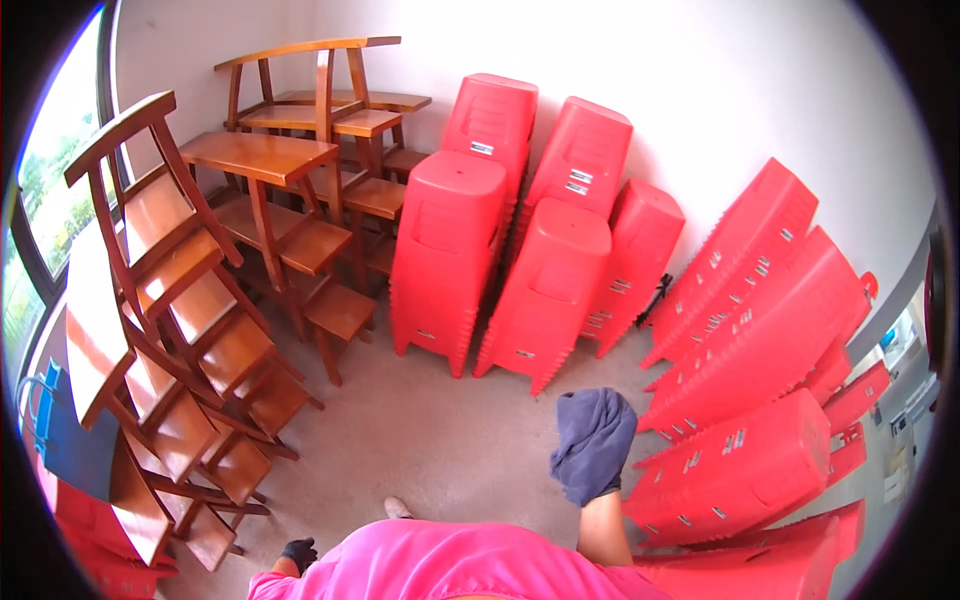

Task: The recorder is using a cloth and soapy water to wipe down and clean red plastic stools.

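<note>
My right hand, mostly hidden under a bunched grey-blue cloth (595, 442), is raised in front of me at the right; a dark glove cuff shows at the wrist. The cloth is beside stacks of red plastic stools (739, 469). Low at the left, my left hand (301, 553) wears a dark glove and hangs beside my pink top, touching nothing that I can see; its fingers are small and partly curled. Ahead stand more tall stacks of red plastic stools (450, 240).
Stacked wooden chairs (180, 255) and wooden benches (259, 154) fill the left side. A blue bag (71, 439) lies by the window at far left. A white wall (675, 90) rises behind the stools. Grey floor (375, 442) shows between the stacks.
</note>
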Motion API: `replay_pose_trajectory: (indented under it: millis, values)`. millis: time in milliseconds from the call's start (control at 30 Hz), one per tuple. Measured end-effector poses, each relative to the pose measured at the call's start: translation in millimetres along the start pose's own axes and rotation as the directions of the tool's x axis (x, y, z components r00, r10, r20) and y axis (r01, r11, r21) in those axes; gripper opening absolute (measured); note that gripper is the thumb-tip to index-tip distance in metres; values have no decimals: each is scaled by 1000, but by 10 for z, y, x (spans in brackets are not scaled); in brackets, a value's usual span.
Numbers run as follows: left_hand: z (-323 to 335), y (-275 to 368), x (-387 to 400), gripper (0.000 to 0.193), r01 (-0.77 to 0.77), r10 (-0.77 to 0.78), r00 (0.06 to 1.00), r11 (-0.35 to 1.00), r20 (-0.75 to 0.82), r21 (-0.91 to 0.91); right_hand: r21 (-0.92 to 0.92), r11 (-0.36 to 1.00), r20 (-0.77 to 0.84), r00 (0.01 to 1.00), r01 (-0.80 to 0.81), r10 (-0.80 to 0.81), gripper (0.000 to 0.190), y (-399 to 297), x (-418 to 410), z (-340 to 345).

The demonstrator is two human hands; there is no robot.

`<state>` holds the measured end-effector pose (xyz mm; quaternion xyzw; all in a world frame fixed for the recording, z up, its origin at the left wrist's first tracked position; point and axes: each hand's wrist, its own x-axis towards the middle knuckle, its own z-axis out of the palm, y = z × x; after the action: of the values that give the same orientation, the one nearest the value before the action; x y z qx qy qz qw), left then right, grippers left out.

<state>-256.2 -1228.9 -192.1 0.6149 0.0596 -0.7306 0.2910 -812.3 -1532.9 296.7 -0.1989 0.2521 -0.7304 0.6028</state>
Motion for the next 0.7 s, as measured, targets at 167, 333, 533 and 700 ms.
replay_pose_trajectory:
  millis: [167, 333, 533, 700]
  values:
    - [354, 1352, -348, 27, -234, 277, 917, 956, -288, 175, -54, 997, 173, 984, 59, -49, 30, 453, 615, 54]
    - [291, 1510, -128, 28, -220, 243, 907, 970, -342, 105, 25, 1000, 225, 974, 2, -8, 30, 460, 1243, 320]
    - [286, 1387, -77, 28, -233, 205, 890, 972, -406, -19, -161, 968, 260, 955, 191, -146, 30, 320, 2234, 1359]
    - [698, 1698, 34, 29, -262, 217, 894, 963, -391, -65, -222, 954, 290, 948, 201, -132, 30, 307, 3761, 1520]
